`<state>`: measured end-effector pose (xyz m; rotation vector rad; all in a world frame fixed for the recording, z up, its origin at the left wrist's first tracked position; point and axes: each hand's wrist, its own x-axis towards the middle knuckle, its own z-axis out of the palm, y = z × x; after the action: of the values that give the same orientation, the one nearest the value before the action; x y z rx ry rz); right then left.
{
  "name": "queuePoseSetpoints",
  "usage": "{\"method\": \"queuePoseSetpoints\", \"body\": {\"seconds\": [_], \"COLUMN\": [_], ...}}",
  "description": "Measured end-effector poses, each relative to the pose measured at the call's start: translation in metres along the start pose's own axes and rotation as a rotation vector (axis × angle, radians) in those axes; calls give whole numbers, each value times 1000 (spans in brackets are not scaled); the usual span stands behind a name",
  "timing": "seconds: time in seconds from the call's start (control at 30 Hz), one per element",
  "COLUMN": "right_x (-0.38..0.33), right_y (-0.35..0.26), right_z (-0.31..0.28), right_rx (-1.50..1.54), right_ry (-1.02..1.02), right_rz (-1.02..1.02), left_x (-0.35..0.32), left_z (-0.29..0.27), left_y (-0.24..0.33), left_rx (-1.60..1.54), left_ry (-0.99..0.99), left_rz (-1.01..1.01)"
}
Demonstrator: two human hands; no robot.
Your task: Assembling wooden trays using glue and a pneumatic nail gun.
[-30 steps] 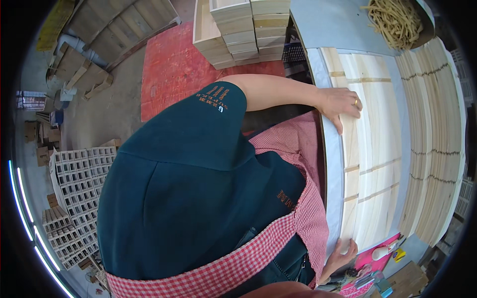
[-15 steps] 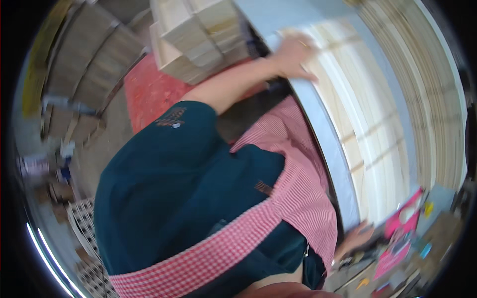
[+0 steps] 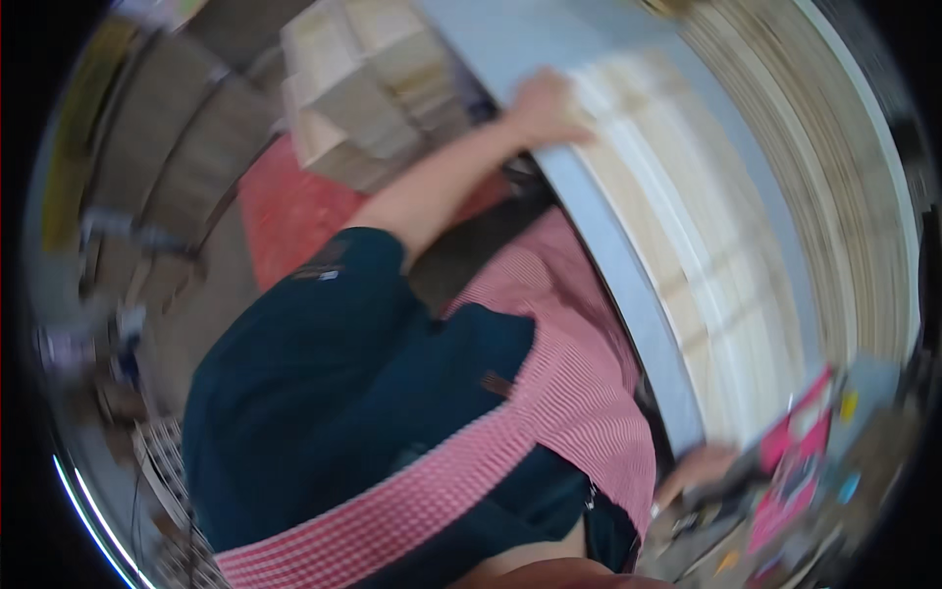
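Pale wooden boards lie side by side in a bundle on a light grey-blue tabletop, dark marks running across them. My left hand is at the far corner of the bundle, its thumb side against the wood. Motion smears its fingers, so I cannot tell how they are bent. Down at the near end of the boards is my right hand, blurred, fingers stretched toward the board ends. Whether it touches them is unclear.
Beyond the tabletop stands a tall stack of board edges. Wooden boxes are piled on a red surface past my left arm. Pink items and clutter lie at the lower right. My checked apron hangs against the table edge.
My left hand has drawn back from the top of the boards to their corner, and its spread fingers have come together. My right hand has moved slightly nearer the board ends. The whole view has shifted.
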<state>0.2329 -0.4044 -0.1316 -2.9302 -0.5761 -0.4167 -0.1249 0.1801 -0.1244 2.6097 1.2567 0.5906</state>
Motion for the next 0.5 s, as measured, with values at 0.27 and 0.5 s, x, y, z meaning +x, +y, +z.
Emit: {"method": "queuePoseSetpoints", "body": {"seconds": [0.27,0.5], "right_x": [12,17], "right_y": [-28,-31], "right_z": [17,23], "right_rx": [122,96], "right_ry": [147,214], "right_rz": [-41,0], "left_x": [-18,-11], "left_z": [-5,-8], "left_y": [-4,4], "left_rx": [-5,-9], "left_ry": [119,-22], "left_rz": [-93,-133]}}
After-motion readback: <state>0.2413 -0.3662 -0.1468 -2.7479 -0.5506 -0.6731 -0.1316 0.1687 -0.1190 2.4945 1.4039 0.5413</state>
